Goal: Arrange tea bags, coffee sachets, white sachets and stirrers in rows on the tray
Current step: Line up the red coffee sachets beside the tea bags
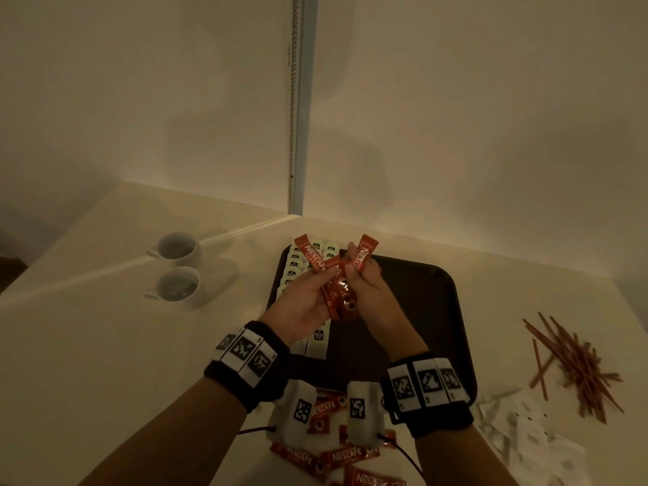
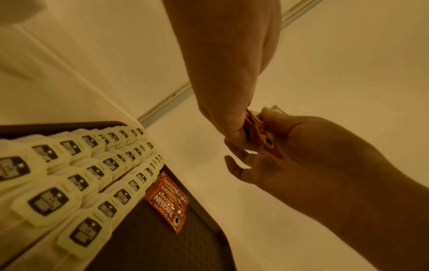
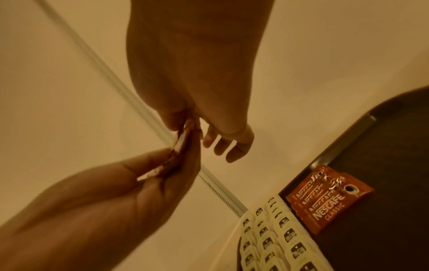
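Both hands are raised over the dark tray (image 1: 427, 310) and hold a fanned bundle of red coffee sachets (image 1: 336, 292). My left hand (image 1: 326, 280) grips the bundle from the left, and my right hand (image 1: 358, 275) pinches sachets at its upper right. The left wrist view shows the left hand (image 2: 243, 128) and right hand (image 2: 269, 119) meeting on the sachets. Cream tea bags (image 1: 294, 266) lie in rows along the tray's left side. A few coffee sachets (image 3: 325, 201) lie stacked beside the tea bags (image 3: 281, 236) at the tray's far end.
Loose coffee sachets (image 1: 345, 456) lie on the table near me. Red-brown stirrers (image 1: 575, 363) are heaped at the right, with white sachets (image 1: 519, 426) in front of them. Two white cups (image 1: 178, 250) (image 1: 177, 287) stand to the left of the tray. Walls close the back.
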`<act>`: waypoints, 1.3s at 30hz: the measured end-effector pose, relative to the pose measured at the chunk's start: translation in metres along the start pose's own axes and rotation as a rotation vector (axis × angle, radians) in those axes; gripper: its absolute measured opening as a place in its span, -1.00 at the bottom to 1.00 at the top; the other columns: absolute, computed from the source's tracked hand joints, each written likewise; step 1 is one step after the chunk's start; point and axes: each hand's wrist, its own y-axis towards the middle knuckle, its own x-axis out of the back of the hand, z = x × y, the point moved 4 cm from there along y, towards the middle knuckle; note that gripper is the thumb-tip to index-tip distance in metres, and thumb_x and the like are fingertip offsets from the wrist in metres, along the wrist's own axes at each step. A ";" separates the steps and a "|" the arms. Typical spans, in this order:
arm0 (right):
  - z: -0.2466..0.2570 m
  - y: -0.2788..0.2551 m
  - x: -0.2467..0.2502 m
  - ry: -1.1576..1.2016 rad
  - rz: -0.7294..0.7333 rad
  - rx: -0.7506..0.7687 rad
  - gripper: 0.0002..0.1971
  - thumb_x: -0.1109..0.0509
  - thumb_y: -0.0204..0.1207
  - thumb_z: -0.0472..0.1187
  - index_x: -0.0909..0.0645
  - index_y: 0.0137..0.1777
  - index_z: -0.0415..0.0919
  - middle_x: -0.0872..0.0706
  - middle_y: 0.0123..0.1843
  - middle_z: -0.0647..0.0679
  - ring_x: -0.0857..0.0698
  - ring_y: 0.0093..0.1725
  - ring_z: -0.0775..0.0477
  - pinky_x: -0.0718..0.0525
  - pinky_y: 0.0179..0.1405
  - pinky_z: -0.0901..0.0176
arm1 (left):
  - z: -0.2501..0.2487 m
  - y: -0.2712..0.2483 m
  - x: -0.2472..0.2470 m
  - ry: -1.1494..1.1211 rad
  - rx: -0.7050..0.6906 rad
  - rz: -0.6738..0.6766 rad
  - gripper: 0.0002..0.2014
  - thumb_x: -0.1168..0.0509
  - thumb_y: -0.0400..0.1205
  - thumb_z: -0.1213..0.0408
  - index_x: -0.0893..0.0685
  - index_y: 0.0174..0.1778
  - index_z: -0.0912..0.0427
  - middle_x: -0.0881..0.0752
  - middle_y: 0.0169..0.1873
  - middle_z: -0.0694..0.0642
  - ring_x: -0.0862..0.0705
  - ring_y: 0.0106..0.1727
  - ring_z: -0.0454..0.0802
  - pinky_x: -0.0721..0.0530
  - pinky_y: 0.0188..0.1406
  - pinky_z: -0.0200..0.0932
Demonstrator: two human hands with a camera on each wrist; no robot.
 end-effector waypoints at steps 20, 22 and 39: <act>0.027 0.007 0.016 -0.724 0.162 0.202 -0.65 -0.07 0.67 -0.37 -0.63 0.29 -0.21 -0.41 0.16 0.02 -0.44 0.17 0.13 -0.46 0.18 0.43 | 0.010 -0.009 -0.007 0.344 0.113 0.106 -0.73 -0.16 0.72 0.33 -0.60 0.28 0.34 -0.73 0.12 0.38 -0.73 0.10 0.27 -0.61 0.26 0.14; 0.024 0.007 0.013 -0.733 0.199 0.136 -0.65 -0.07 0.68 -0.35 -0.60 0.33 -0.22 -0.37 0.15 -0.01 -0.42 0.15 0.12 -0.46 0.25 0.34 | 0.010 -0.010 -0.010 0.271 0.111 0.119 -0.75 -0.12 0.74 0.34 -0.61 0.24 0.33 -0.76 0.00 0.33 -0.76 -0.02 0.23 -0.70 0.10 0.10; 0.046 0.001 0.054 -0.241 -0.185 0.196 -0.92 -0.42 0.51 -0.27 -0.64 -0.03 -0.13 -0.78 -0.10 -0.11 -0.73 -0.27 0.15 -0.72 -0.29 0.36 | -0.025 -0.002 -0.004 0.097 -0.128 -0.115 -0.90 -0.33 0.58 0.33 -0.64 -0.03 0.24 -0.69 -0.34 0.03 -0.56 -0.52 -0.19 -0.65 -0.45 -0.31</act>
